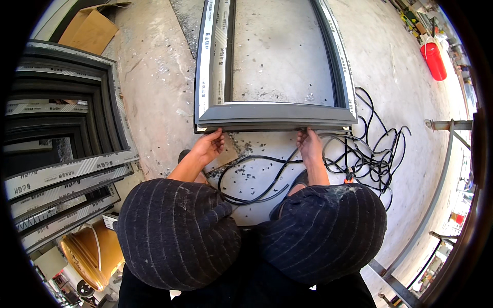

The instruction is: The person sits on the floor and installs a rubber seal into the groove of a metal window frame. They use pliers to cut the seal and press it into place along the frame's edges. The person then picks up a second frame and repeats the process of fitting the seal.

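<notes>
A grey metal window frame (277, 114) lies on the floor before me, with printed protective film on its side bars. My left hand (209, 146) is at the left of its near edge, thumb and fingers pinched on a thin black rubber seal strip (262, 131) running along that edge. Farther right, my right hand (310, 146) pinches at the same edge, where the strip meets the frame. The exact contact under the fingertips is partly hidden. Loose loops of the strip lie between my feet, and a tangled pile of black strip (377, 154) spreads to the right.
More film-covered frames (72, 167) are stacked at the left, with a yellow bucket (92, 254) below them. A cardboard box (88, 31) stands far left. An orange-handled tool (349, 178) lies by the tangle. A red bucket (434, 61) and a metal rack (446, 177) are at the right.
</notes>
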The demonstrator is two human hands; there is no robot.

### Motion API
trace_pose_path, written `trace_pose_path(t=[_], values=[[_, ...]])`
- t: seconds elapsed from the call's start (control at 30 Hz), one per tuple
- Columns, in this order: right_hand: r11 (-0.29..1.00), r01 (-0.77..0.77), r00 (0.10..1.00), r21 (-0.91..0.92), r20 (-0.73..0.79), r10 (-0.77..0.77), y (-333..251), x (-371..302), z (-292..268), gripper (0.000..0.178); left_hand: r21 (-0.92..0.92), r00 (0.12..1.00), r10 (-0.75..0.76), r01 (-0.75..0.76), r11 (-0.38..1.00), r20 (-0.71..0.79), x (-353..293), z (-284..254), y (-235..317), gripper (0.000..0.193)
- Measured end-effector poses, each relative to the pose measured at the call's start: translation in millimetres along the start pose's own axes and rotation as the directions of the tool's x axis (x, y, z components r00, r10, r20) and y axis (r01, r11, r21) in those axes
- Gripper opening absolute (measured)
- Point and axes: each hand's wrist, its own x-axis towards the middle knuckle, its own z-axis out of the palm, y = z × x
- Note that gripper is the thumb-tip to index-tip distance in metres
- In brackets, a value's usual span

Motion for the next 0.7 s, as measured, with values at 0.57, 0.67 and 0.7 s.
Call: trace_pose_path(t=[0.57, 0.67, 0.7], values=[[0.990, -0.108, 0.992, 0.091, 0.080, 0.101, 7, -4, 5, 0.020, -0.018, 1.000, 0.013, -0.013, 1.000, -0.010, -3, 3, 1, 0.012], [0.997, -0.073, 0.995, 0.013, 0.065, 0.072, 9, -1, 4, 0.021, -0.019, 1.000, 0.013, -0.013, 1.000, -0.015, -3, 1, 0, 0.012], [0.998, -0.059, 0.997, -0.017, 0.058, 0.060, 8, -1, 5, 0.021, -0.017, 1.000, 0.015, -0.015, 1.000, -0.019, -3, 1, 0, 0.012]])
